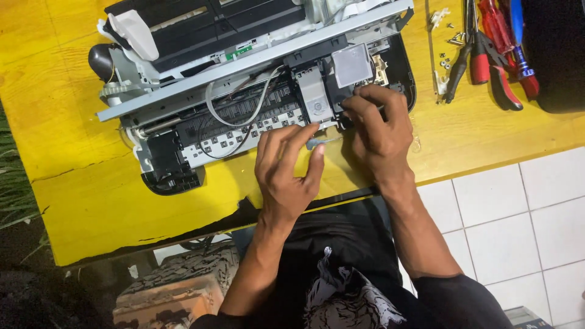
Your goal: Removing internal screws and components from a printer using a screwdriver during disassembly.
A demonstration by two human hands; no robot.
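A dismantled printer (244, 79) with its cover off lies on a yellow table (79, 183), showing a metal rail, white cables and a black cartridge carriage (341, 73). My left hand (286, 170) hovers at the printer's front edge, fingers curled, with a small blue-handled tool (318, 144) at its fingertips. My right hand (381, 131) rests on the printer's right front, its fingers pressed against the carriage area. Whether the left hand grips the tool is unclear.
Red-handled pliers (487, 61), screwdrivers (518, 36) and small loose screws (448, 42) lie at the table's far right, beside a black object (557, 55). White floor tiles (518, 219) are on the right below the table edge. A worn brick-like block (170, 292) sits under the table.
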